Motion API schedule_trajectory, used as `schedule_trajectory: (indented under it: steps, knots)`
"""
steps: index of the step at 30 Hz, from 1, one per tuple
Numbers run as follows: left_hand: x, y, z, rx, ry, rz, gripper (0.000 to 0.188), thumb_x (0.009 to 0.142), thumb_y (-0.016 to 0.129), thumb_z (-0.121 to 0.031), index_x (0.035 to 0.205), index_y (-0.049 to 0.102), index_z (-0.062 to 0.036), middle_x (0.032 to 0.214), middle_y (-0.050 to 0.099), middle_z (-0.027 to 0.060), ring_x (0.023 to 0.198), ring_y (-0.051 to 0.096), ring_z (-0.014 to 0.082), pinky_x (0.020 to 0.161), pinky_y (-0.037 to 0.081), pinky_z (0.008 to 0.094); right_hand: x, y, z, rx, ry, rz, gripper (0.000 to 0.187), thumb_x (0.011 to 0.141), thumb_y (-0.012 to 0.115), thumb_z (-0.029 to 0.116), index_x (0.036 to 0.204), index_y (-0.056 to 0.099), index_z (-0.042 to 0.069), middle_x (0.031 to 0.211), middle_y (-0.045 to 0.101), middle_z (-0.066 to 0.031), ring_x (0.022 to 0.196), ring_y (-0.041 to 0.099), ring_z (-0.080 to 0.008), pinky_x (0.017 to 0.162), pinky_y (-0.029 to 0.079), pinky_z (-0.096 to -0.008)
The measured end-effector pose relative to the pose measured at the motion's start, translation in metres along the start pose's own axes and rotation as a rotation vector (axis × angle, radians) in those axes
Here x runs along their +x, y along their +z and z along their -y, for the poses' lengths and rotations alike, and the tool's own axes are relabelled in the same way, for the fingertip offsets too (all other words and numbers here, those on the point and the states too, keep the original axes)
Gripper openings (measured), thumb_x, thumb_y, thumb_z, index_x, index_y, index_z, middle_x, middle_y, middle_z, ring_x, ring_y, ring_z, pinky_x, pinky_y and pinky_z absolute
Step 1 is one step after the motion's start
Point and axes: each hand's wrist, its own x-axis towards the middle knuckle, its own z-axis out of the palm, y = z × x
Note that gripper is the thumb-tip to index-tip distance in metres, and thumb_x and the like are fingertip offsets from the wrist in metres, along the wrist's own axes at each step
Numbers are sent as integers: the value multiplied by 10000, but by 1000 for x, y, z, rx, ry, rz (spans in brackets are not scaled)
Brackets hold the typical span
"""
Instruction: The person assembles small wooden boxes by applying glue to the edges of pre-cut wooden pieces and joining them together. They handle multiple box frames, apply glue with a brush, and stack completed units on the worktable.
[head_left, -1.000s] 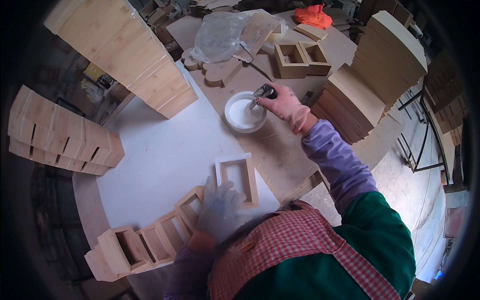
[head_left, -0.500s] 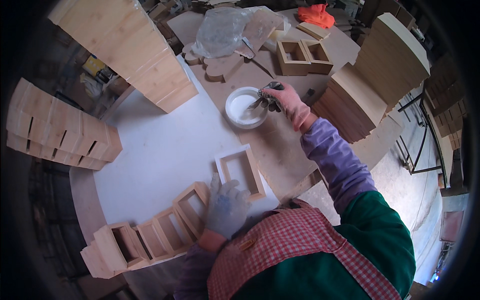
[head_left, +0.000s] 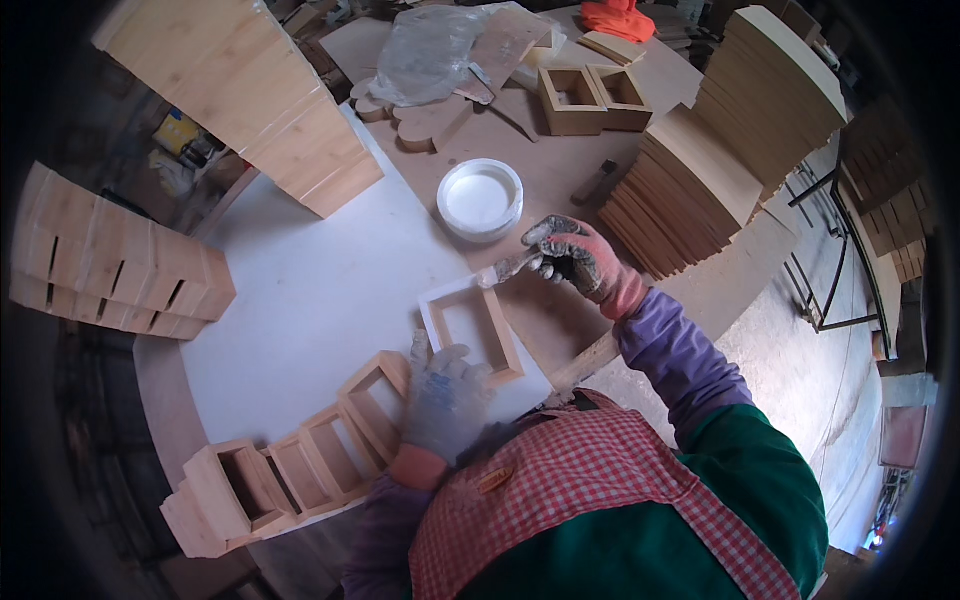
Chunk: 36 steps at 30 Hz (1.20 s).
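Observation:
A small rectangular wooden frame point(head_left: 503, 335) lies on the white board, its left and far edges white on top. My left hand point(head_left: 446, 402), in a pale glove with a bluish patch, grips the frame's near left side. In a pink glove with dark, soiled fingertips, my right hand point(head_left: 580, 258) pinches a small brush point(head_left: 508, 268). Its white-smeared tip is at the frame's far right corner. Beyond the frame stands a round white bowl point(head_left: 442, 205) with white liquid in it. Several similar wooden frames point(head_left: 335, 455) lean in a row left of my left hand.
Tall stacks of wooden pieces point(head_left: 245, 100) and slotted wooden parts point(head_left: 120, 255) stand on the left. Piled thin boards point(head_left: 690, 180) rise at the right. Two joined wooden boxes point(head_left: 575, 118), a clear plastic bag point(head_left: 425, 60) and an orange cloth point(head_left: 617, 20) lie at the back.
My right hand has moved from the bowl toward me, bringing the brush to the frame's far right corner. My left hand has stayed at the frame, with its fingers slightly shifted.

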Motion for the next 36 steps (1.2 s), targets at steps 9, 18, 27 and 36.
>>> schedule_trajectory:
  steps: [9,18,27,36]
  knots:
    - [-1,5,1,-20,12,-62,252,794,718,-257,988,743,-98,964,672,99,1156,563,249,1208,135,591,-22,11,14,-316,130,92,176,923,592,93,1038,681,-7,851,689,-46,733,654,-104,645,519,-226]
    - [-2,4,-1,8,29,-80,259,771,742,-253,980,741,-99,976,670,110,1139,575,256,1201,143,598,-1,32,13,-482,-170,-163,213,879,661,105,1065,685,3,873,697,-40,753,628,-111,690,507,-256]
    - [-3,9,2,77,41,-56,280,799,718,-262,1026,737,-99,1070,663,115,1192,546,258,1208,122,587,-85,56,23,-927,-84,142,189,814,687,118,981,667,33,787,653,-38,720,585,-105,679,490,-292]
    - [-3,10,5,78,79,-72,297,819,692,-298,1007,735,-72,1065,666,123,1189,549,264,1210,100,586,-93,76,19,-1036,-215,-58,268,818,666,221,1009,645,34,834,676,-164,784,667,-313,736,519,-385]
